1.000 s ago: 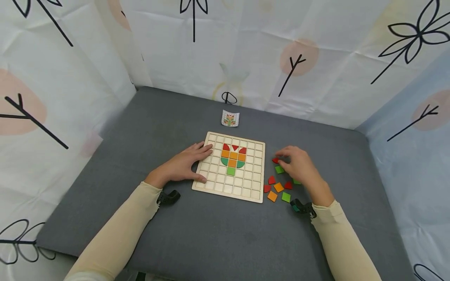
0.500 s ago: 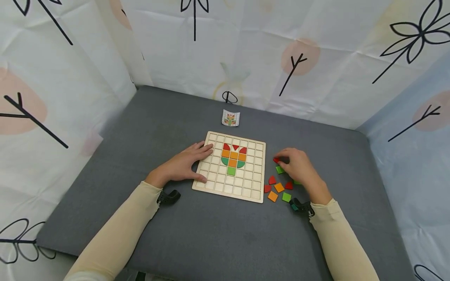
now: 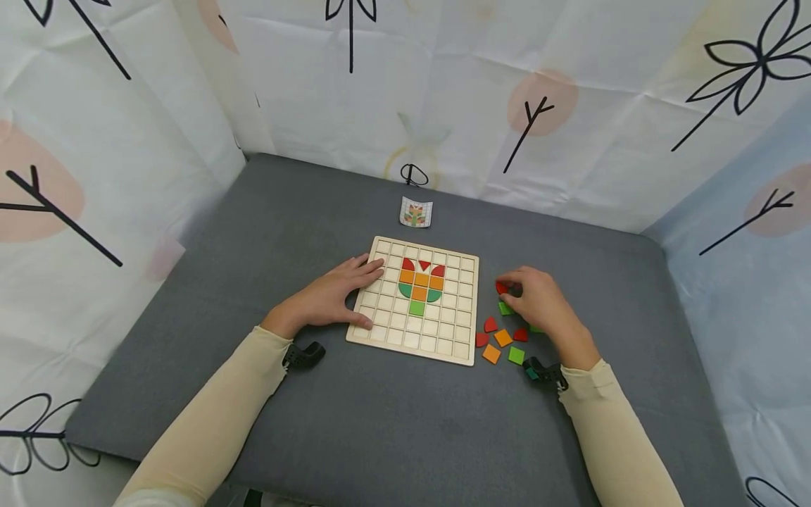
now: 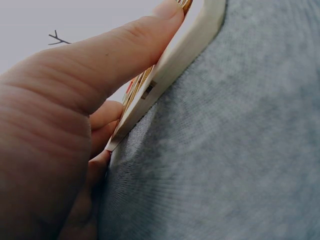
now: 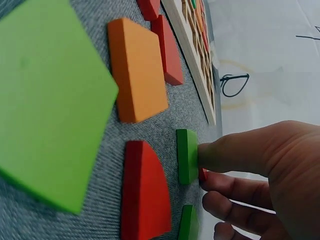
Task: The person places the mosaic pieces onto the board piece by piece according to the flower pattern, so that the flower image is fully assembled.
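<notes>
The fingers [image 5: 235,186] and thumb [image 5: 235,152] of the right hand [image 3: 537,299] pinch a red tile [image 3: 501,288]; a green tile [image 3: 505,308] lies just beside them, other loose tiles [image 3: 503,338] on their near side. To their left, the left hand [image 3: 334,290] rests, fingers spread, on a gridded board [image 3: 443,331] on the tabletop [image 3: 393,429]; a patterned card [image 3: 416,213] lies beyond.

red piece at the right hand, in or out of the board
Out: the right hand pinches the red piece beside the board.

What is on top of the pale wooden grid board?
Red, orange and green flat pieces, and part of the left hand; what lies beneath that hand cannot be seen.
</notes>
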A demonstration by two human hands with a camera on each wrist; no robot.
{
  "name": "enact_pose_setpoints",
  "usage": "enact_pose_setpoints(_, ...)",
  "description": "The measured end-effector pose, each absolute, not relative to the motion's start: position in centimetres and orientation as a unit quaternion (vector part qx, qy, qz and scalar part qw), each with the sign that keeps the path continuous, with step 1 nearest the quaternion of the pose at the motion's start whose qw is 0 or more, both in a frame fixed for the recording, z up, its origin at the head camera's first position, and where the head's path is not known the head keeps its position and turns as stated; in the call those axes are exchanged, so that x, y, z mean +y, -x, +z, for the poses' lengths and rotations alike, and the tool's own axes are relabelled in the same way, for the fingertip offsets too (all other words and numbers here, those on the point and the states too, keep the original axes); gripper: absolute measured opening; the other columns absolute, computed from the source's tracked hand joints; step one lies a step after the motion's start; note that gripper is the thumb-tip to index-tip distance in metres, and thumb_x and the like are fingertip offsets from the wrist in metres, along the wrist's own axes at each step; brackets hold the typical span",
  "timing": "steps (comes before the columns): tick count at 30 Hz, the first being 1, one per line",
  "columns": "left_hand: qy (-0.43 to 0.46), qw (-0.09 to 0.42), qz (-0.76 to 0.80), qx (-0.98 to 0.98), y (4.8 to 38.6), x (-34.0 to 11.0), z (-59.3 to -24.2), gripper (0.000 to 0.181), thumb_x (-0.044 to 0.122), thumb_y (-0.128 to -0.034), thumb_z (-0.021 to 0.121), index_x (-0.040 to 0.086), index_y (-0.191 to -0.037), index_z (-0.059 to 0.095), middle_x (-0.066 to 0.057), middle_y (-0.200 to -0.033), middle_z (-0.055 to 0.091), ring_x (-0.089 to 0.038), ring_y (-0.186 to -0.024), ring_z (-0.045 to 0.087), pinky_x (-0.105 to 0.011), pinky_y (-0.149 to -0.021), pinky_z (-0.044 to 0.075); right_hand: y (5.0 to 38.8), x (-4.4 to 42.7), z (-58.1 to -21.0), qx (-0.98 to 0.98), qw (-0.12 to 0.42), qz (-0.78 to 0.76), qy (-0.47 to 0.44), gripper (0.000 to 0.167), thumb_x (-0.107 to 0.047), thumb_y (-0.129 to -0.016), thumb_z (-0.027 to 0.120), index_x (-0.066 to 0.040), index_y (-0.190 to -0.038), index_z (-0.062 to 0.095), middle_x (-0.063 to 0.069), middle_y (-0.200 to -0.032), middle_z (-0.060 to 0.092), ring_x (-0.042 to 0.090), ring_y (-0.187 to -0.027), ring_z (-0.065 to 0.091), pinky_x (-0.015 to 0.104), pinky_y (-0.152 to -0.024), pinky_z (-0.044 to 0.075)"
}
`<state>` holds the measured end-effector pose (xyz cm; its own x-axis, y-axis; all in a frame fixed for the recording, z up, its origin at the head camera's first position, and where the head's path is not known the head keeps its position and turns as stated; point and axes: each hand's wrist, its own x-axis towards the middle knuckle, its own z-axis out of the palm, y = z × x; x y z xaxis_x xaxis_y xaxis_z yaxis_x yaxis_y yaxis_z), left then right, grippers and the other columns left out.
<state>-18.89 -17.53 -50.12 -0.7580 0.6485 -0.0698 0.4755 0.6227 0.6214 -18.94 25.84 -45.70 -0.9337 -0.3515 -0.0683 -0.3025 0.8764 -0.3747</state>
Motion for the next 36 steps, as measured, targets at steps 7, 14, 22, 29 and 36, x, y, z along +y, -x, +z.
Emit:
enact_pose_setpoints(7, -0.319, 0.145, 0.297, 0.888, 18.9, -17.5, -50.1, 0.114, 0.056, -0.0865, 0.090, 0.015, -0.174, 0.029, -0.002, -0.181, 0.015, -0.034, -0.166, 0.004, -0.063, -0.129, 0.016, 18.9, 26.0, -45.8, 0.968, 0.068, -0.183, 0.158, 0.032, -0.007, -0.099, 0.079, 0.001, -0.130, 0.077, 0.017, -0.109, 0.070, 0.032, -0.094, 0.063, 0.051, -0.080, 0.054)
enact_pose_setpoints(14, -0.320, 0.144, 0.299, 0.887, 18.9, -17.6, -50.1, 0.114, 0.056, -0.0865, 0.090, 0.014, -0.173, 0.029, -0.002, -0.181, 0.016, -0.034, -0.166, 0.004, -0.064, -0.129, 0.015, 18.7, 25.8, -45.9, 0.970, 0.048, -0.192, 0.143, 0.027, -0.013, -0.099, 0.081, 0.001, -0.122, 0.079, 0.014, -0.102, 0.071, 0.030, -0.089, 0.064, 0.050, -0.079, 0.055)
enact_pose_setpoints(22, -0.320, 0.144, 0.297, 0.888, 18.9, -17.5, -50.2, 0.114, 0.056, -0.0866, 0.089, 0.015, -0.174, 0.028, -0.001, -0.181, 0.015, -0.034, -0.166, 0.003, -0.063, -0.129, 0.014, 17.3, 24.3, -44.9, 0.970, 0.014, -0.208, 0.127, 0.030, -0.022, -0.099, 0.083, 0.001, -0.117, 0.078, 0.013, -0.100, 0.072, 0.028, -0.085, 0.062, 0.048, -0.077, 0.054)
enact_pose_setpoints(29, -0.321, 0.140, 0.299, 0.888, 18.9, -17.5, -50.2, 0.114, 0.054, -0.0862, 0.090, 0.014, -0.173, 0.029, 0.000, -0.181, 0.016, -0.033, -0.166, 0.003, -0.062, -0.129, 0.014, 16.0, 21.7, -44.5, 0.966, -0.006, -0.216, 0.143, 0.031, -0.027, -0.097, 0.086, -0.001, -0.112, 0.079, 0.009, -0.097, 0.072, 0.025, -0.084, 0.062, 0.044, -0.075, 0.055)
enact_pose_setpoints(36, -0.322, 0.140, 0.300, 0.887, 18.9, -17.5, -50.1, 0.114, 0.053, -0.0862, 0.091, 0.013, -0.173, 0.029, -0.001, -0.181, 0.017, -0.034, -0.166, 0.003, -0.063, -0.129, 0.014, 15.3, 19.4, -44.7, 0.958, -0.022, -0.229, 0.173, 0.027, -0.024, -0.093, 0.090, -0.003, -0.104, 0.079, 0.006, -0.089, 0.070, 0.021, -0.078, 0.059, 0.038, -0.069, 0.052)
